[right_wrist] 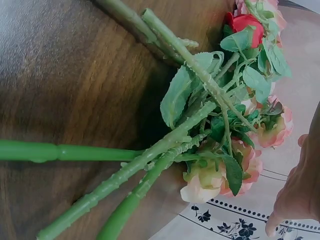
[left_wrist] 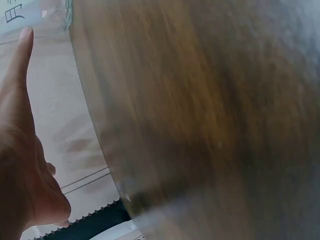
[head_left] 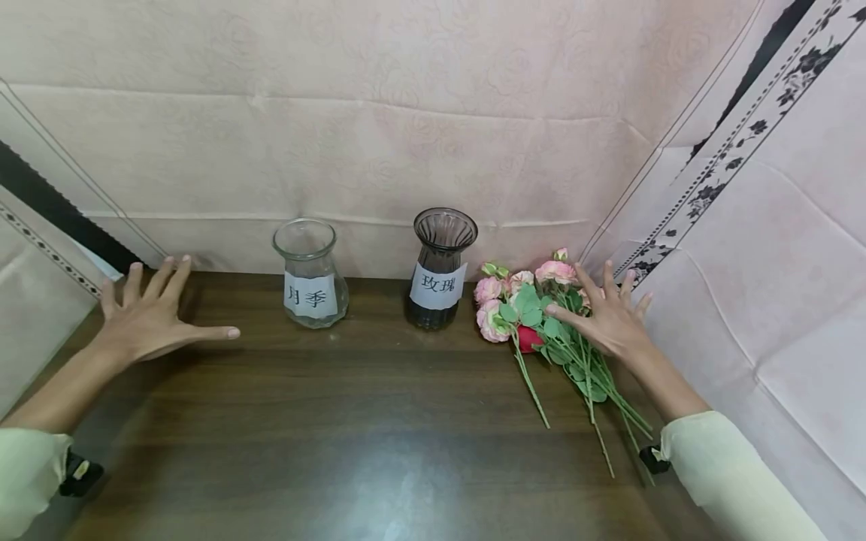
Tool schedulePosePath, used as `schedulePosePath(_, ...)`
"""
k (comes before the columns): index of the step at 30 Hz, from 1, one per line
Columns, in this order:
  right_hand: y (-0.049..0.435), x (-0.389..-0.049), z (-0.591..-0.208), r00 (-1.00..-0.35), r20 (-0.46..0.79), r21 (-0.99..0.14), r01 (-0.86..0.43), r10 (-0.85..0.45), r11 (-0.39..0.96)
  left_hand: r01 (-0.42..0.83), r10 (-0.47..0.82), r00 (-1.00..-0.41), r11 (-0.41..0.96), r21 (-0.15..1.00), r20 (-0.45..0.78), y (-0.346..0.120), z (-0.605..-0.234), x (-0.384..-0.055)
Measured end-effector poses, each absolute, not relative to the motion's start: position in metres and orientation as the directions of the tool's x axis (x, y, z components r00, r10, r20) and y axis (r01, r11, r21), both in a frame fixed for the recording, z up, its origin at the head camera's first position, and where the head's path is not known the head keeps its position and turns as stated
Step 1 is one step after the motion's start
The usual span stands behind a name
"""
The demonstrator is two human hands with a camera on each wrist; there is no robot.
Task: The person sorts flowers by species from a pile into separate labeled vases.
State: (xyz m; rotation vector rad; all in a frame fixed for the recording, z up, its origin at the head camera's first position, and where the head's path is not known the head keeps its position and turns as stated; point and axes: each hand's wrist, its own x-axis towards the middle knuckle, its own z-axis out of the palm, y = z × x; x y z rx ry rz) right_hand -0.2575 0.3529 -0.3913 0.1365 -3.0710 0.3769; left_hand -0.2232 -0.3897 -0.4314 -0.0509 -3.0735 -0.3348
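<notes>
My left hand (head_left: 145, 315) is spread at the left end of the table, fingers straight, thumb pointing toward a clear glass vase (head_left: 310, 274) with a white paper label. Nothing is in it. My right hand (head_left: 609, 315), also spread, hovers over a pile of flowers on the right. Pink flowers (head_left: 494, 319) and a red rose (head_left: 529, 340) show there, with green stems (head_left: 598, 391) stretching toward the front. In the right wrist view, the red rose (right_wrist: 246, 29) lies among leaves and the stems cross close to the camera. A dark glass vase (head_left: 440, 274), also labelled, stands left of the flowers.
The brown wooden table (head_left: 304, 443) meets a pale cloth backdrop (head_left: 379, 150) just behind the vases. Another cloth panel (head_left: 785, 300) with a black floral border closes off the right side. A dark band (head_left: 61, 207) runs along the left corner.
</notes>
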Motion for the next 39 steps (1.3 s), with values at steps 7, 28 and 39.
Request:
schedulePosePath(7, 0.35, -0.256, -0.389, -0.995, 0.044, -0.244, -0.097, -0.089, 0.965, 0.052, 0.039, -0.998, 0.962, 0.269, 0.054, -0.378, -0.427, -0.228)
schedulePosePath(28, 0.342, -0.252, -0.387, -0.994, 0.037, -0.312, -0.11, -0.104, 0.944, 0.068, 0.073, -0.997, 0.864, 0.498, 0.008, -0.32, -0.418, -0.25)
schedulePosePath(39, 0.328, -0.242, -0.384, -0.988, 0.089, -0.391, -0.152, -0.126, 0.908, 0.085, 0.115, -0.993, 0.753, 0.652, -0.003, -0.288, -0.425, -0.255)
